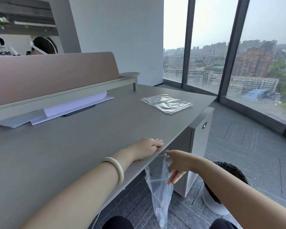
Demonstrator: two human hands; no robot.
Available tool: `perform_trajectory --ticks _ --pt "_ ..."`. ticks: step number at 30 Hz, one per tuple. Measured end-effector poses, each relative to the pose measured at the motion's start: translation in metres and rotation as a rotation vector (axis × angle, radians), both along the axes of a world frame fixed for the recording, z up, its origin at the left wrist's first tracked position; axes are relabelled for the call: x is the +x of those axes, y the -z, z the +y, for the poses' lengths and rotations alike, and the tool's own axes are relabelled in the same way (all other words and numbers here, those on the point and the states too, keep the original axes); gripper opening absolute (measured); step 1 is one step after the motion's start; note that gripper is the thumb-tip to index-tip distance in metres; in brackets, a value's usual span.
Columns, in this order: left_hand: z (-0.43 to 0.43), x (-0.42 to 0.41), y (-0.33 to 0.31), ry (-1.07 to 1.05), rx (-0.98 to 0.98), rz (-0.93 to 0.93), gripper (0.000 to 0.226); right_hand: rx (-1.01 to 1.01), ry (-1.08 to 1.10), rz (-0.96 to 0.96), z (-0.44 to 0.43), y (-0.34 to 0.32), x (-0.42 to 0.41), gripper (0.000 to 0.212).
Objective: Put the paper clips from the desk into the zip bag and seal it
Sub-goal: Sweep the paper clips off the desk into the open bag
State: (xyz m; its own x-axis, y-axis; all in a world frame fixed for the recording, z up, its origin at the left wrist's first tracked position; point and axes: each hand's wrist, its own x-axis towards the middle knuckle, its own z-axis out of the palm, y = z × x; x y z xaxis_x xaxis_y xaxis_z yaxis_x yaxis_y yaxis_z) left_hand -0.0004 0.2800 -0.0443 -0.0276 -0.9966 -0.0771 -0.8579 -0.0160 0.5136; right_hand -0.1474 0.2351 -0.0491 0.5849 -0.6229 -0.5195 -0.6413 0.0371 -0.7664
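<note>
Right hand [178, 166] pinches the limp, slippery zip bag [160, 192] open-mouthed by its rim under the worktop [56, 154] edge, lower centre; left hand [151, 146], curled, cups light paper clips [158, 148] at the edge.

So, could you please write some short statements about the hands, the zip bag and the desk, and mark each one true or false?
1. The right hand holds the open zip bag below the desk edge. True.
2. The left hand rests at the desk edge, above the bag's mouth. True.
3. The bag in hand is sealed. False: its mouth hangs open.
4. A stack of spare zip bags lies on the floor. False: it lies on the desk.
5. A pale bangle is on the left wrist. True.
</note>
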Motion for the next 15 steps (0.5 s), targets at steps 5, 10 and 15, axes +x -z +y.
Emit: perform_trajectory --ticks 5,10,15 --pt "0.019 0.001 -0.002 0.064 -0.016 -0.074 0.051 -0.033 -0.030 0.020 0.003 0.002 0.002 0.049" --pt "0.033 -0.007 -0.016 0.115 0.027 -0.052 0.053 -0.061 -0.046 0.023 0.001 0.005 0.001 0.055" --pt "0.042 0.018 -0.031 -0.093 -0.082 0.117 0.053 -0.028 -0.070 -0.003 0.007 -0.002 -0.001 0.068"
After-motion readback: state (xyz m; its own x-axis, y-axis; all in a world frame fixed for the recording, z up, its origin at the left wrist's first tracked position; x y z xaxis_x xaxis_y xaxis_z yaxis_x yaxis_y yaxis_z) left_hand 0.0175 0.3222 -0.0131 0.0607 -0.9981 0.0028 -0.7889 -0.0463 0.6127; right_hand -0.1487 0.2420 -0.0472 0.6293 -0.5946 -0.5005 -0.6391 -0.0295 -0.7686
